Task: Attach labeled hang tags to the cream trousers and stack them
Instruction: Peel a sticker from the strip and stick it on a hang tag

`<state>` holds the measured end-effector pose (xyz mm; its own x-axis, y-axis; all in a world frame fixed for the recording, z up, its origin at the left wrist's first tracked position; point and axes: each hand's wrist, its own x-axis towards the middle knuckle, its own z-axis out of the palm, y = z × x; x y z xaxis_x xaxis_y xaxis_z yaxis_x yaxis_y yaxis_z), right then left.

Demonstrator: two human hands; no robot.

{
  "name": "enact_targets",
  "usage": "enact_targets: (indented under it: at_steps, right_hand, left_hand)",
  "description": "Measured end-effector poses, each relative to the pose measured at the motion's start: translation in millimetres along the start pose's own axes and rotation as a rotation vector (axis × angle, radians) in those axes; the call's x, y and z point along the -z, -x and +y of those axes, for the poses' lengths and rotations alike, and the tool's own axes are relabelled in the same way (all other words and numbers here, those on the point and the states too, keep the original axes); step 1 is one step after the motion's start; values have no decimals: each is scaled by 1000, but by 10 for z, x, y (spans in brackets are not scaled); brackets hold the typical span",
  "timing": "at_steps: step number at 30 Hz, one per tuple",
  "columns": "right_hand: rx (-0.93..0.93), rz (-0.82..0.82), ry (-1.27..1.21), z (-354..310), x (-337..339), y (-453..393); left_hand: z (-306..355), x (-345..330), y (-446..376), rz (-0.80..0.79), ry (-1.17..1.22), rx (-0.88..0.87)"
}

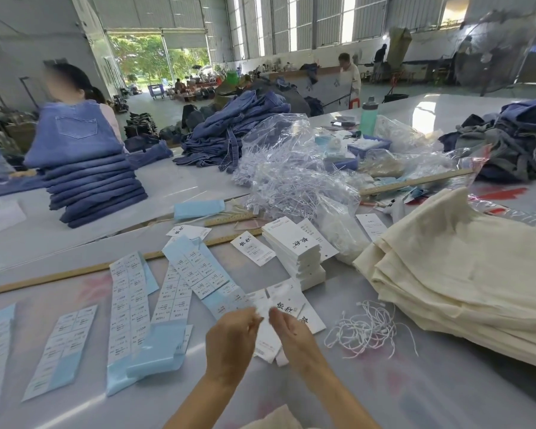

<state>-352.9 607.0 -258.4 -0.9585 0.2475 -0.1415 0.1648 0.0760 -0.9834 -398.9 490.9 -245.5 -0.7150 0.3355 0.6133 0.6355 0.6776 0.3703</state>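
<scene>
My left hand and my right hand meet over the table's middle, and both pinch a small white sticker label between their fingertips. Under them lie white hang tags with black characters. A tall stack of hang tags stands just behind. A tangle of white strings lies to the right. The folded cream trousers are piled at the right. A bit of cream cloth shows at the bottom edge.
Blue-backed sheets of sticker labels cover the table's left half. Wooden rulers, a heap of plastic tag fasteners in clear bags, stacked blue jeans and a person lie beyond. A green bottle stands at the back.
</scene>
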Motion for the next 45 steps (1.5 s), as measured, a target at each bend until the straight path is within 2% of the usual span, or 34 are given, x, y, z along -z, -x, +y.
enact_targets:
  at_steps: [2,3,4,6,8,10,12,16,17,18,21,23,27,31,34,37,39,42,45]
  right_hand:
    - [-11,76,-125,-91,-32,100]
    - [0,159,-116,-99,-36,126]
    - [2,246,-110,-107,-25,162]
    - [-16,311,-128,-95,30,226]
    - [-8,198,-188,-35,46,300]
    - [6,64,-220,-5,-7,392]
    - [46,-24,-220,8,-66,467]
    - [-6,-160,-52,37,85,440]
    - [-41,-135,-10,61,204,393]
    - [-67,-31,57,94,362,320]
    - [-130,461,498,200,975,87]
    - [-214,563,658,260,1295,-54]
    - [-393,507,865,343,1467,-199]
    - [-384,514,883,375,1458,-197]
    - [-264,547,744,293,1429,-140]
    - [-37,550,515,116,1286,-36]
    - [112,517,457,-46,1086,59]
    - [264,281,349,-285,623,242]
    - [295,-23,267,-419,96,446]
  left_hand:
    - [80,7,173,-102,-22,-229]
    - [102,18,239,-165,18,-266]
    - [110,41,285,-218,86,-229]
    - [143,125,306,-182,251,56]
    - [200,228,243,-177,469,455]
    - [207,265,196,-275,788,713]
    - [205,302,207,-286,900,832]
    - [127,386,311,-219,869,953]
    - [93,422,326,-207,851,978]
    - [60,466,338,-196,831,998]
    - [-28,576,400,-161,785,1019]
    - [-59,631,435,-141,770,1026]
    - [-95,689,471,-167,805,1067]
    - [-114,707,487,-141,834,1095]
    - [-87,730,495,-126,850,1127]
    - [3,774,489,-143,885,1150]
    - [96,823,472,-174,941,1161]
    - [235,903,443,-246,1042,1181]
    - [298,1039,426,-273,1155,1193]
